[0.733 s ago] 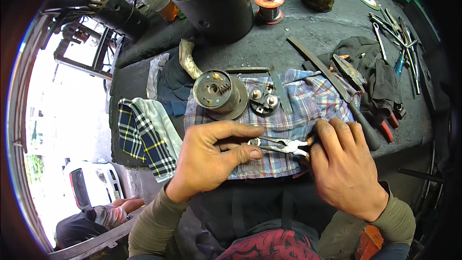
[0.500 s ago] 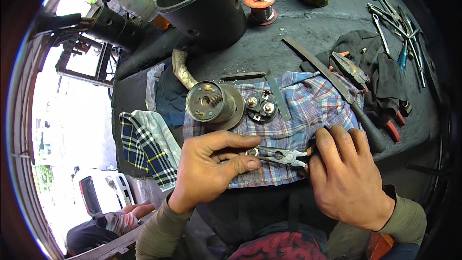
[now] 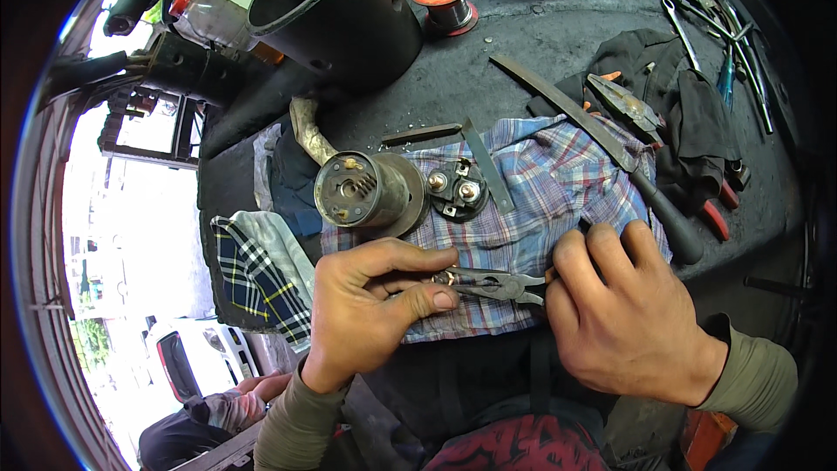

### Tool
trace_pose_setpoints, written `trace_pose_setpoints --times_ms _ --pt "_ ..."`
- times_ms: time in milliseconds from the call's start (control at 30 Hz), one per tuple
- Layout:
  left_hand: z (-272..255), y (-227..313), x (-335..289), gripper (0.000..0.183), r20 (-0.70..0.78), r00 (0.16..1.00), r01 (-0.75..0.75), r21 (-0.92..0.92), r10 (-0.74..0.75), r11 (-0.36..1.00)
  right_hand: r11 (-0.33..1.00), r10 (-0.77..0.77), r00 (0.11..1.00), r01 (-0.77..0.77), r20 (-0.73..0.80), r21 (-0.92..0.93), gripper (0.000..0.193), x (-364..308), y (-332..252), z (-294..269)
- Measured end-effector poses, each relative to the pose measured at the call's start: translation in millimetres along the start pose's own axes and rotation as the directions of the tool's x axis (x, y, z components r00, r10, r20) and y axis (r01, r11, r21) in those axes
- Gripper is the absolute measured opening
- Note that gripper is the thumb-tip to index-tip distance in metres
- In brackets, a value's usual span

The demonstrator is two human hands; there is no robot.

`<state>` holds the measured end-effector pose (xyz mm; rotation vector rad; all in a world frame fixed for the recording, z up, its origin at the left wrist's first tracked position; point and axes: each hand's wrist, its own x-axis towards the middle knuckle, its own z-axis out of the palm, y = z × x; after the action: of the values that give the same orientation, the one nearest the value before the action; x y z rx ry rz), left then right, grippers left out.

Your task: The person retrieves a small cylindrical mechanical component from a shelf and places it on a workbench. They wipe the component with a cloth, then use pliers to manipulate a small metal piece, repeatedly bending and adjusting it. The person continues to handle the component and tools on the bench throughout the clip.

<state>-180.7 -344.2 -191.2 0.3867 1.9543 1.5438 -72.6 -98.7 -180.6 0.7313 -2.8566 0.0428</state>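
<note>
Low over a plaid cloth [image 3: 532, 235], my left hand [image 3: 362, 314] pinches a small metal piece [image 3: 446, 278] between thumb and fingers; most of it is hidden. My right hand [image 3: 623, 323] is wrapped round the handles of needle-nose pliers [image 3: 506, 287]. Their jaws point left and reach the piece at my left fingertips. Just beyond my left hand, a worn metal cylinder [image 3: 359, 193] with a spring in its end face stands on the cloth. Beside it lies a round black cap [image 3: 458, 191] with two copper-coloured terminals.
A flat file [image 3: 567, 112] with a dark handle crosses the cloth's right side. Bigger pliers [image 3: 626, 107] lie on dark fabric, with wrenches [image 3: 680, 33] beyond. A solder spool [image 3: 442, 2] and black bucket [image 3: 336, 22] stand behind. A person's arm [image 3: 266, 386] shows lower left.
The pliers' jaws have come closer together at the small piece. My right hand has turned slightly on the handles. The whole view has shifted, so the bench things appear farther left.
</note>
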Motion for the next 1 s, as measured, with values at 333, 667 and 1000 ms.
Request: trace_pose_setpoints --times_ms 333,667,1000 --pt "1.5 -0.5 -1.5 0.033 -0.013 0.999 -0.041 0.024 0.041 0.999 1.000 0.006 1.000 -0.006 -0.015 -0.013 0.029 -0.6 -0.2 3.2" --pt "1.7 -1.2 -1.0 0.034 -0.010 0.999 -0.052 0.064 0.052 0.997 1.000 -0.001 0.998 0.000 -0.070 -0.018 0.022 0.8 1.7 6.1" --pt "3.9 -2.8 -1.5 0.040 -0.059 0.998 0.002 -0.015 -0.003 1.000 0.993 0.050 0.989 -0.064 -0.138 -0.097 0.023 -5.1 -3.7 5.7"
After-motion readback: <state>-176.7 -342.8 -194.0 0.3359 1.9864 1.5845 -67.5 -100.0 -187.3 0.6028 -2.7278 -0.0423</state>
